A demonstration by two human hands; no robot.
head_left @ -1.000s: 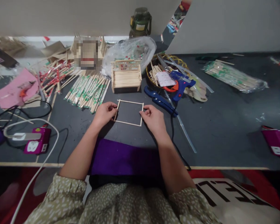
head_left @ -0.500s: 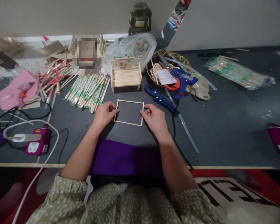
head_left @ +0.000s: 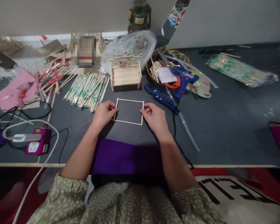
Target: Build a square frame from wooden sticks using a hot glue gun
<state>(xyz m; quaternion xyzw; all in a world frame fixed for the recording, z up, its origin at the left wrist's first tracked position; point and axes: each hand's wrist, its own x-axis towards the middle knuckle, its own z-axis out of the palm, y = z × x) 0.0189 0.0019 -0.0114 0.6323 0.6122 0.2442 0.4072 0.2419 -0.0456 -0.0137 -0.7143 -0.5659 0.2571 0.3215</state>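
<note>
Fingers (head_left: 112, 106) of the left hand (head_left: 102, 115) pinch the left side of a stick frame (head_left: 128, 122), a rectangle of 4 thin pieces, while those of the right hand (head_left: 156, 119) are closed narrowly on its right side. It is held roughly level over the near middle of the dark counter (head_left: 226, 124); whether it touches the surface, I cannot tell. Just beyond it stands a slatted wooden model (head_left: 126, 77). Farther left lie sticks in green-printed wrappers (head_left: 86, 91), and at far left a pink sheet (head_left: 10, 90). To the right is a blue tool (head_left: 162, 99) near a long clear rod (head_left: 189, 132); beyond them, a blue glue gun (head_left: 184, 79) sits beside a basket (head_left: 150, 72) containing short sticks (head_left: 156, 67). At far right lies a clear packet of sticks (head_left: 241, 70).
</note>
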